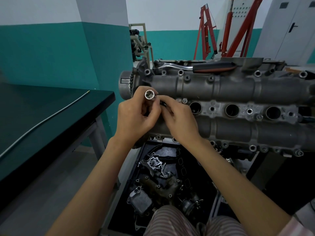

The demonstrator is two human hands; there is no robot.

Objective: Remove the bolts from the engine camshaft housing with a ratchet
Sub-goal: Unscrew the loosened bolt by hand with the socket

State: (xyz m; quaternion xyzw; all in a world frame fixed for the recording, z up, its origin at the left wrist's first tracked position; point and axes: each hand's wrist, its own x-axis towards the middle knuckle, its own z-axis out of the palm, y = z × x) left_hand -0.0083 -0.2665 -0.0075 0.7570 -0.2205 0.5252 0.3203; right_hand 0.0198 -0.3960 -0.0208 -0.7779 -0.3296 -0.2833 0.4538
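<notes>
Fingers of left hand (136, 116) pinch socket (149, 95); right hand (179, 120) grips something dark.

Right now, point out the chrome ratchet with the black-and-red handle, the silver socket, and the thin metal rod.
Chrome ratchet with black-and-red handle (192, 66): head view, shaft middle.
Silver socket (149, 94): head view, open end.
Thin metal rod (42, 122): head view, mid-length.

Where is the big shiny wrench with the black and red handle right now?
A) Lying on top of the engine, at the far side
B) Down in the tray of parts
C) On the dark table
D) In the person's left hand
A: the ratchet lies on the far top edge of the camshaft housing, untouched, while the left hand holds a socket and the right hand fingers something small and dark beside it.
</notes>
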